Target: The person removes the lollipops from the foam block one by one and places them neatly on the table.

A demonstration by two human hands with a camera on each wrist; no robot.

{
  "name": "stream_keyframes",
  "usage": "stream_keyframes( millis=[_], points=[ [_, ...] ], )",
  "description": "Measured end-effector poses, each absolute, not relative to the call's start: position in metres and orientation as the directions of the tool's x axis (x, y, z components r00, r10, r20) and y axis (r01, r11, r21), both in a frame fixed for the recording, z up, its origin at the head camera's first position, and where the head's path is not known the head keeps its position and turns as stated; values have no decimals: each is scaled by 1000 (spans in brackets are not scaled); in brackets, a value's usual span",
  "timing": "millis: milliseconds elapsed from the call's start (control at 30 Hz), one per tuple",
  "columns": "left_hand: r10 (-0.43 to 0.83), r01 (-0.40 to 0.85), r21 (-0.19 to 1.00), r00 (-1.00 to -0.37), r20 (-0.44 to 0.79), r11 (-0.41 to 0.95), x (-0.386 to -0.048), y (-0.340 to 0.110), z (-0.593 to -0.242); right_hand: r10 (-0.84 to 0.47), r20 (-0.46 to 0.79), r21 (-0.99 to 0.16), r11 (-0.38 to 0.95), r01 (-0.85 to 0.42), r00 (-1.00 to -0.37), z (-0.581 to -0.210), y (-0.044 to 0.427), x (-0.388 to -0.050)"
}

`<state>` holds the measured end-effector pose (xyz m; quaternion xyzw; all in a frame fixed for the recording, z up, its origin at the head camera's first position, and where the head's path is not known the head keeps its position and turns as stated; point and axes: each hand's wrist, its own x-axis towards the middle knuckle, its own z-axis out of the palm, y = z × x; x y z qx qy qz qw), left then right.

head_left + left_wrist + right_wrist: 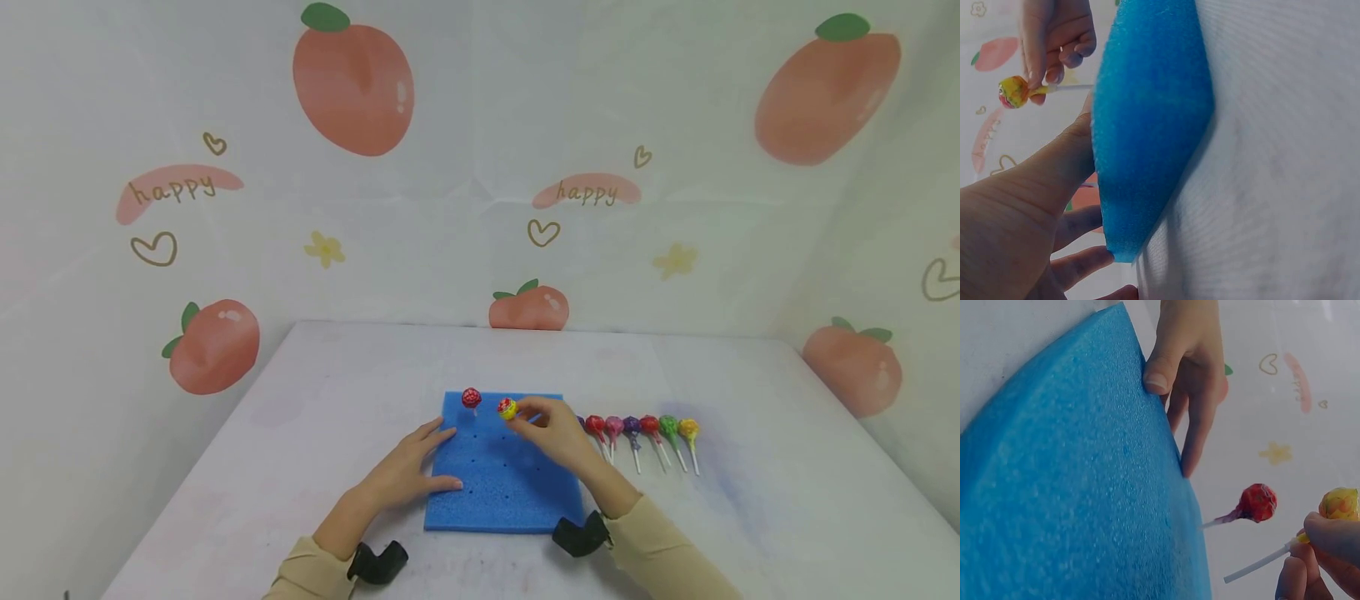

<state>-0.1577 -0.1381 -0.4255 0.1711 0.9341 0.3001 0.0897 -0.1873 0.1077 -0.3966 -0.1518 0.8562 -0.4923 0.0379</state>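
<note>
My right hand pinches a yellow lollipop just below its wrapped head, over the upper part of a blue foam board. In the right wrist view the white stick of this lollipop points toward the board, its end apart from the surface. A red lollipop stands upright in the board near its far left corner. With fingers spread and fairly straight, my left hand rests along the board's left edge, the thumb on its top face.
Right of the board lies a row of several wrapped lollipops, the nearest ones partly hidden by my right hand. Small holes dot the board's top. The white table ends at a printed cloth backdrop. Black wrist mounts hang by both sleeves.
</note>
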Motion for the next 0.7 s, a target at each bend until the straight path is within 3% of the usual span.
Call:
stream_keyframes(
  millis=[700],
  points=[
    [390,284,593,-919,-54,753,-160,-140,-428,-229,74,-835,517,-186,-971,-396,138,-184]
  ],
)
